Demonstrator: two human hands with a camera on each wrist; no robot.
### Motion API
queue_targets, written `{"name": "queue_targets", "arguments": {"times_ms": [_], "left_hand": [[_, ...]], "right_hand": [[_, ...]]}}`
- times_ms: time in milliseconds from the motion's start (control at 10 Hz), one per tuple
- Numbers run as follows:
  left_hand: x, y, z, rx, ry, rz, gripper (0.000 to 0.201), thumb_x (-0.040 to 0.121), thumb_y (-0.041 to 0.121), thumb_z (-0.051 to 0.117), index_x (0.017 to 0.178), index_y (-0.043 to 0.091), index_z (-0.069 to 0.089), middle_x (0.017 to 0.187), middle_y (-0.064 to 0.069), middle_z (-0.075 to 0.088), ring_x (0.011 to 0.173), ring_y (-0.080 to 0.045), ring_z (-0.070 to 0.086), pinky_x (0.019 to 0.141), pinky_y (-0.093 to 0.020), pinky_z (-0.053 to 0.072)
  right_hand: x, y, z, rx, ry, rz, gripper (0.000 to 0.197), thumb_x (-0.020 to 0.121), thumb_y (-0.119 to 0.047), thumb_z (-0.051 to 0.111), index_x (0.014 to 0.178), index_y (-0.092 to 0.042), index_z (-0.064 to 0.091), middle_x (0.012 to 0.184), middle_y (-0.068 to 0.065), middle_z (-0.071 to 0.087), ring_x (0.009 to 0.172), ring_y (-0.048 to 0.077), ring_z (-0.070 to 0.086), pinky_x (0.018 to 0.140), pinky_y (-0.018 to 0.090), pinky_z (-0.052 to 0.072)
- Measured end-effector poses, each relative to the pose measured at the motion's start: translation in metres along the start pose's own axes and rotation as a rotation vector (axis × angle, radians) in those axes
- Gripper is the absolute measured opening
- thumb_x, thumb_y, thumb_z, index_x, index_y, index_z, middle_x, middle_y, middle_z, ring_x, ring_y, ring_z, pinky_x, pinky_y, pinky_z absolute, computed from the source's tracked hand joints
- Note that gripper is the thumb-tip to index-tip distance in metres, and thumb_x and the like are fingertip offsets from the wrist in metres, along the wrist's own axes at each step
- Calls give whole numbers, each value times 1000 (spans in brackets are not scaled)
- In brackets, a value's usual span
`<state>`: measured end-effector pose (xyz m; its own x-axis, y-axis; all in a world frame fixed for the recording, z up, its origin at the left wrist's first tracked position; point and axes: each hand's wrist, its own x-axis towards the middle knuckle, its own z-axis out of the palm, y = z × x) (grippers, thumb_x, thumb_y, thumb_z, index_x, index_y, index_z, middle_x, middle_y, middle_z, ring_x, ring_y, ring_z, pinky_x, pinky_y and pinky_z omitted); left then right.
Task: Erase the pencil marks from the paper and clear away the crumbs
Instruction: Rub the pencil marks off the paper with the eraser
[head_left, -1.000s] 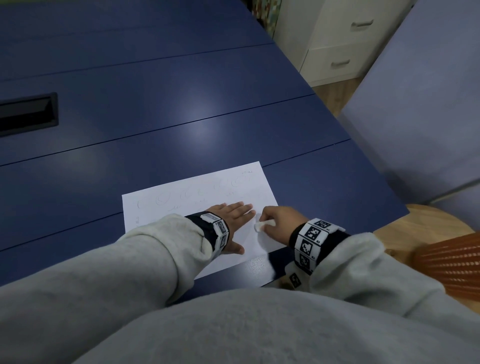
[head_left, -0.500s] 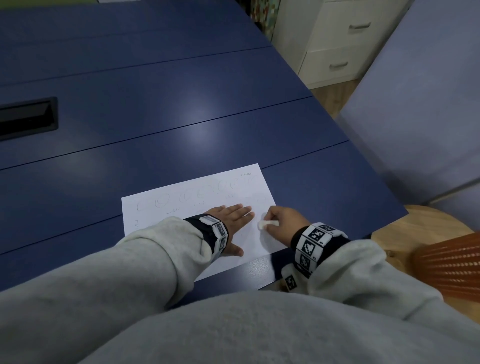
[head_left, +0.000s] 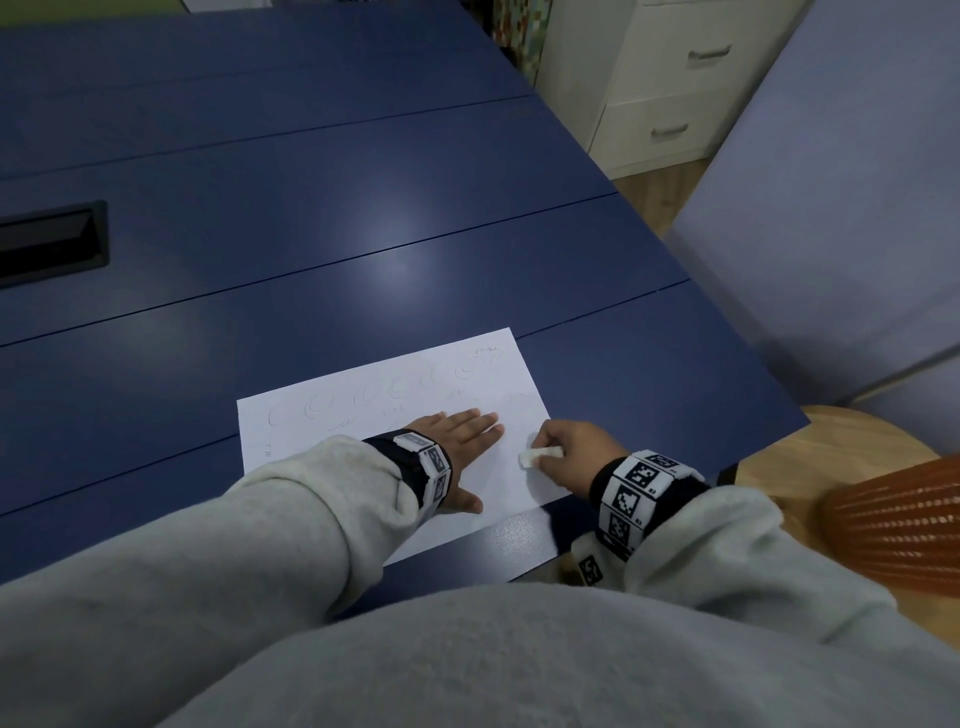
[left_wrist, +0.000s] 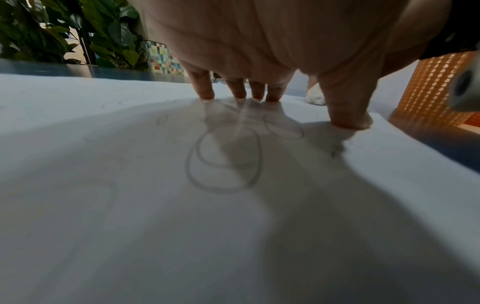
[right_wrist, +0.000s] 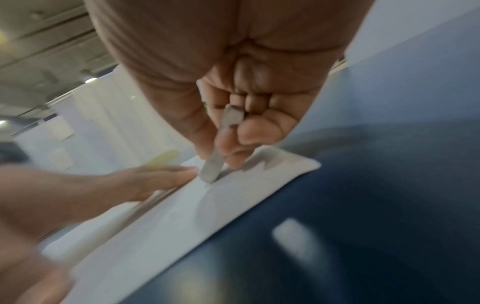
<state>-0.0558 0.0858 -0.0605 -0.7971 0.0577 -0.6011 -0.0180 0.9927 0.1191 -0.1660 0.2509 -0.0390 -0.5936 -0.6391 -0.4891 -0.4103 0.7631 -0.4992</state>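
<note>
Eraser (head_left: 540, 456) pinched in right hand (head_left: 576, 451) grip, tip on paper (head_left: 332, 400).

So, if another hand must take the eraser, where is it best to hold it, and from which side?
Probably by its two broad flat faces near the upper end, coming from above. The eraser is a thin flat slab, tilted, with its lower corner on the paper. The right hand pinches exactly these faces; its narrow edges offer a poorer grip.
</note>
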Motion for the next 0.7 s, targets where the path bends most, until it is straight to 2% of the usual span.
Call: {"name": "queue_targets", "arguments": {"times_ms": [100,200,300,400,500,600,700], "left_hand": [[-1,0,0,-7,6,2,96,89,61,49,152,23,-13,160,5,-18,147,-15,-11,118,-37,0],[-1,1,-2,-5,1,0,96,89,61,49,152,23,-13,160,5,-18,147,-15,-11,118,-37,0],[-2,1,-3,-2,2,-1,96,89,61,49,152,23,-13,159,5,-18,147,-15,-11,118,-37,0],[-2,1,-3,-3,1,0,95,89,61,49,152,23,-13,160,5,-18,147,-15,-11,118,-37,0],[-2,1,-4,-6,-5,0,96,89,61,49,152,23,-13,159,5,-19,147,-15,-12,118,-37,0],[-2,1,-4,2,-16,0,95,90,61,48,152,23,-14,159,5,-19,147,-15,-12,118,-37,0],[-3,1,-4,9,-19,1,95,90,61,47,152,23,-14,159,5,-19,147,-15,-12,118,-37,0]], "right_hand": [[0,3,-2,70,90,58,10,86,-22,61,79,-22,54,85,-6,59,80,16,56,68,23,40],[-7,-2,6,41,-19,-10,12,86,-21,61,78,-24,54,82,-6,58,80,15,56,68,22,40],[-5,0,-1,34,22,14,7,87,-22,61,82,-21,56,79,-8,56,74,12,53,58,20,38],[-2,4,-4,144,85,82,16,86,-21,62,73,-21,53,70,-9,53,65,12,51,59,20,40],[-7,2,3,130,-17,44,20,85,-24,65,69,-25,53,74,-11,57,74,12,56,68,22,45],[-5,6,-4,140,2,55,16,84,-22,65,72,-26,56,75,-10,58,70,10,56,68,24,47],[-1,11,-10,164,93,99,10,85,-18,62,77,-21,57,76,-3,60,65,13,55,66,27,49]]}}
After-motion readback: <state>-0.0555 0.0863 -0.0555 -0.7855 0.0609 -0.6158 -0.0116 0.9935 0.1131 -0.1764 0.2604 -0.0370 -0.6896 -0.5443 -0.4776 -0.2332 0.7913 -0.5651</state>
